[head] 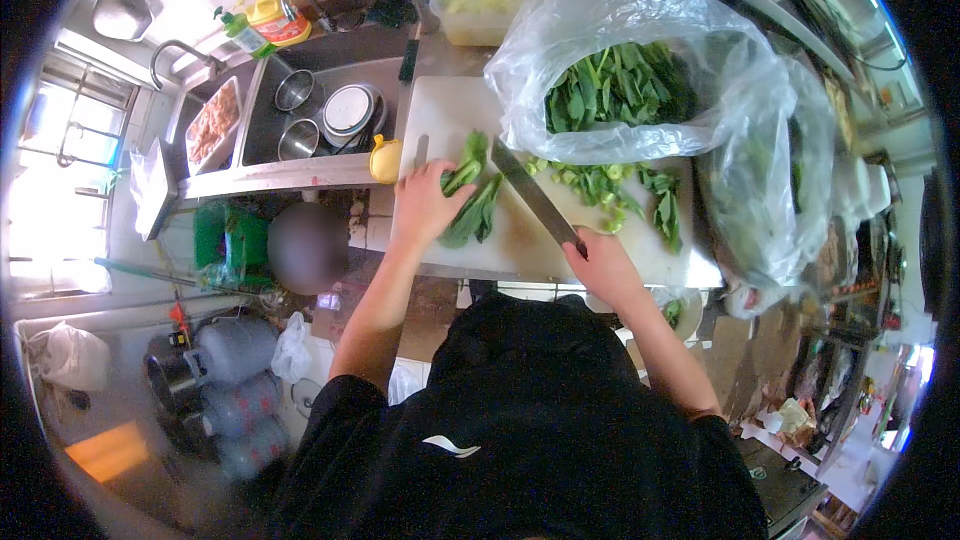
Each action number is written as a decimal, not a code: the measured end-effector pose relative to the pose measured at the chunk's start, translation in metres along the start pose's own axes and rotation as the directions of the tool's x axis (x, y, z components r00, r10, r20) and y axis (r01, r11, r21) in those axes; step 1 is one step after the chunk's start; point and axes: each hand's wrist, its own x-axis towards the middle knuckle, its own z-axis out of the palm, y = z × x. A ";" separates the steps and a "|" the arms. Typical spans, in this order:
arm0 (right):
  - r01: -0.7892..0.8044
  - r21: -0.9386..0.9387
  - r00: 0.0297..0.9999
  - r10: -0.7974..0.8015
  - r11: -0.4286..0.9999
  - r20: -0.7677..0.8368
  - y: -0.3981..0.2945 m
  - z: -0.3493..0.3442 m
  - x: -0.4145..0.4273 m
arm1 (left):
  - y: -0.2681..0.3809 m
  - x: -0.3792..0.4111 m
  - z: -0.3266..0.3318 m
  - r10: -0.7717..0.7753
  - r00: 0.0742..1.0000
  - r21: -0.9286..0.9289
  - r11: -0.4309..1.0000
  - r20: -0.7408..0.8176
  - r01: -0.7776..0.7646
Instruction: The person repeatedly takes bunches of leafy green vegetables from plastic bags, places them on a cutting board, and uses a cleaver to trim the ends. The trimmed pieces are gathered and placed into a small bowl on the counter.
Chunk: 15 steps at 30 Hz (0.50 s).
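Note:
On a white cutting board (pixel 450 101), my left hand (pixel 427 199) grips a stalk of leafy greens (pixel 474 157). Another leafy piece (pixel 478 216) lies just below it, close to my thumb. My right hand (pixel 604 262) holds a cleaver (pixel 534 195) by its handle, the blade slanting up and left beside the greens. To the right of the blade lie cut stems and leaves (pixel 592 184), with a loose leaf (pixel 666 221) farther right. A clear plastic bag (pixel 630 11) full of leafy greens (pixel 615 90) rests over the board's far right part.
At the left, a metal sink (pixel 360 67) holds steel bowls (pixel 295 90) and white plates (pixel 347 109). A tray of raw meat (pixel 215 120) sits in the adjoining basin. Behind the board stands a plastic tub (pixel 487 26). A second bag (pixel 772 202) sits at the right.

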 end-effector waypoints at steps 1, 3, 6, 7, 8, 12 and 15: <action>-0.004 0.002 1.000 0.004 1.000 0.005 0.000 0.000 0.000 | 0.003 0.002 -0.004 -0.002 1.000 0.080 0.997 -0.021 0.004; 0.004 -0.001 0.999 -0.003 1.000 0.036 0.003 0.000 -0.001 | 0.010 0.003 -0.001 0.063 0.998 0.125 0.990 -0.014 -0.061; -0.005 0.024 0.999 0.004 1.000 0.045 0.001 0.000 -0.005 | 0.023 -0.002 0.012 0.050 0.998 0.073 0.996 0.039 -0.052; -0.015 0.039 0.999 0.014 0.999 0.042 0.002 0.001 -0.007 | 0.026 -0.003 0.014 0.043 0.999 0.063 0.997 0.018 -0.044; -0.023 0.055 0.999 0.021 0.998 0.041 0.004 0.002 -0.008 | 0.027 -0.004 0.016 0.036 0.999 0.053 0.998 -0.002 -0.036; -0.057 0.078 0.997 0.053 0.995 0.052 0.011 0.001 -0.016 | 0.028 -0.003 0.024 -0.056 0.994 0.054 0.997 -0.094 0.061; -0.058 0.076 0.998 0.055 0.995 0.038 0.017 0.000 -0.018 | 0.031 0.016 0.015 -0.010 0.997 0.156 0.988 -0.075 0.022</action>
